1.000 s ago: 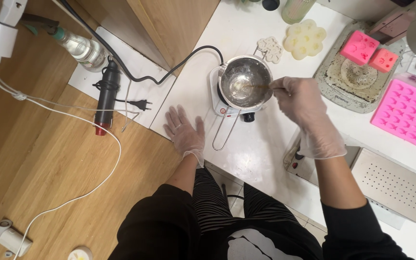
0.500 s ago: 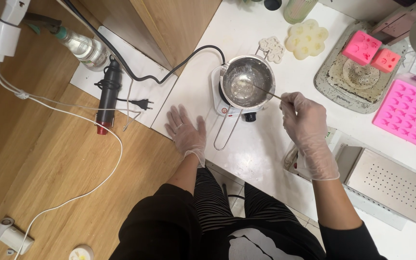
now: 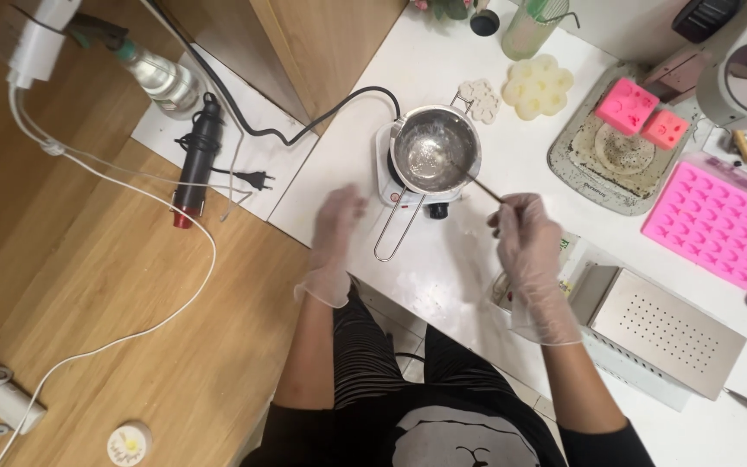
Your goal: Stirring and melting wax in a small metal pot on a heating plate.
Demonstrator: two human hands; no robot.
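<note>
Beside the small steel pot, the right hand pinches a thin, light, probably stiff stick at its near end; the left hand hovers open.

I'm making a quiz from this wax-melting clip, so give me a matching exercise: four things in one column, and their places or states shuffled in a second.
Things:
1. metal pot
2. thin stick
3. left hand
4. large pink mould

Places or states:
A. lifted above the table, near the pot's wire handle
B. flat on the table at the right, beside a grey tray
C. on a small white hot plate
D. pinched in the right hand, tip at the pot's rim

Pairs: 1-C, 2-D, 3-A, 4-B
</note>
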